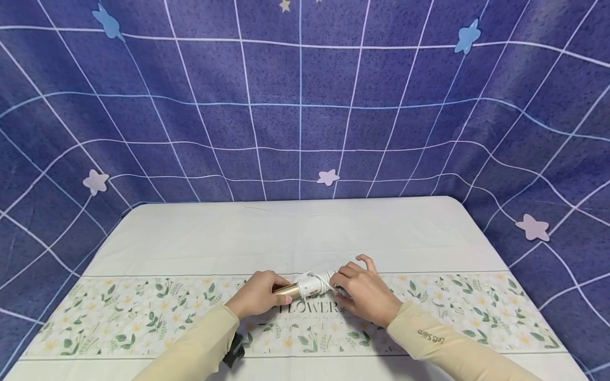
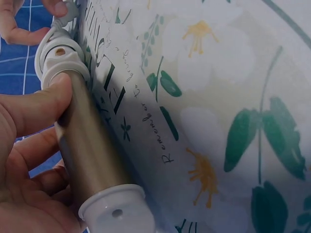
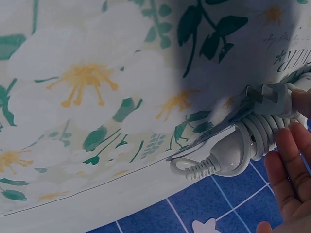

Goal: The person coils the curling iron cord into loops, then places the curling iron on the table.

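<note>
A curling iron with a gold barrel (image 2: 92, 136) and a white tip (image 2: 119, 208) lies across the middle of the table, low over the printed cloth. My left hand (image 1: 261, 294) grips the barrel, its thumb along the top near the white collar. White power cord (image 1: 324, 280) is wound in several turns round the handle (image 3: 231, 153). At that end, my right hand (image 1: 364, 291) pinches the two-pronged plug (image 3: 272, 99), with other fingers beside the coils. A short loop of cord sticks out past the handle's end in the right wrist view.
A white tablecloth (image 1: 295, 227) with a printed flower band covers the table. Behind and at both sides hangs a blue curtain (image 1: 305, 127) with grid lines and stars. A small black item (image 1: 233, 352) shows beside the left sleeve.
</note>
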{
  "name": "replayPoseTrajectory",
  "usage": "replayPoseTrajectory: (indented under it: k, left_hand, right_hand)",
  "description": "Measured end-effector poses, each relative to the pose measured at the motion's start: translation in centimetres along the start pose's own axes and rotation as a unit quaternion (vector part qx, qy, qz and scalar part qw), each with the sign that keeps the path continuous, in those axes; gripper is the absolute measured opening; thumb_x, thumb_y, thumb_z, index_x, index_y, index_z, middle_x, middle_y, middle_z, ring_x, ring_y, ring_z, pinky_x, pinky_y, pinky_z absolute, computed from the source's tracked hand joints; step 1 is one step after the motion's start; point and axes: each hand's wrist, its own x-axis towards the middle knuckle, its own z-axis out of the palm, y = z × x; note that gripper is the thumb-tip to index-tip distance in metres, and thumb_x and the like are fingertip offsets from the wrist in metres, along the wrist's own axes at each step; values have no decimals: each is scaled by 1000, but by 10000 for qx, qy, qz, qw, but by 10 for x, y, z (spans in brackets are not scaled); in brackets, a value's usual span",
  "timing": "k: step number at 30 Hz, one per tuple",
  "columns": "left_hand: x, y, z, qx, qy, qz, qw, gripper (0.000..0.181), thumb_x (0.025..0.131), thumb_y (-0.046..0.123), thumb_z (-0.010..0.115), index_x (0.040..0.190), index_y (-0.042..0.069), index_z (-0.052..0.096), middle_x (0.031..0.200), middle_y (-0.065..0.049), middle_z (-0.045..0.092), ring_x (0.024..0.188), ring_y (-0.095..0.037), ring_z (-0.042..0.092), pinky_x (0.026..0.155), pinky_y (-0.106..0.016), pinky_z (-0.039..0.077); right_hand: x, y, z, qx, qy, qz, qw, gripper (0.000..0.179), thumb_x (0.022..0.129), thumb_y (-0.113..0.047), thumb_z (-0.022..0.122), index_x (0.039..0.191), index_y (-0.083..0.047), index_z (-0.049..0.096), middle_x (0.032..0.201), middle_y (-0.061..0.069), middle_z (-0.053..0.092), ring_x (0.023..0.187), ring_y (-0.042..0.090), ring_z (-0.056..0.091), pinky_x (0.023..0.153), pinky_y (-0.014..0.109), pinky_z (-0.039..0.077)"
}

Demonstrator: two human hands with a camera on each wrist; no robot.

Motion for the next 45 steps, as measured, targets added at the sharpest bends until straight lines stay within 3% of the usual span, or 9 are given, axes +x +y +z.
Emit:
replayPoseTrajectory:
  k: [15, 27, 37, 45]
  left_hand:
    - [0, -1, 4, 221, 162, -4, 9996, 29, 80, 19, 70, 104, 4, 67, 88, 1, 63, 70, -9, 52, 64, -31, 44]
    - [-2, 3, 3, 423, 187, -33, 9989, 27, 77, 18, 72, 101, 6, 68, 84, 2, 59, 70, -10, 50, 64, -30, 43]
    - [-4, 1, 3, 583, 209, -84, 9980, 36, 77, 21, 73, 109, 8, 65, 88, 1, 59, 73, -11, 50, 65, -33, 43]
    - [-3, -2, 3, 685, 190, -9, 9975, 40, 76, 24, 73, 112, 8, 64, 91, 0, 60, 75, -10, 51, 67, -33, 44]
  right_hand:
    - [-1, 1, -3, 53, 22, 4, 10000, 22, 72, -26, 75, 90, -21, 65, 83, -9, 63, 80, 9, 56, 98, 47, 23]
    - [-2, 1, -4, -160, 72, 205, 9996, 21, 74, -38, 71, 87, -22, 66, 80, -9, 63, 78, 9, 56, 97, 46, 26]
    - [-2, 0, -3, -133, 155, 392, 9990, 18, 79, -40, 67, 86, -23, 67, 77, -9, 62, 72, 8, 55, 98, 43, 26]
    - [0, 2, -10, 16, 304, 537, 9981, 17, 81, -38, 65, 83, -21, 66, 79, -7, 62, 74, 11, 56, 80, 35, 42]
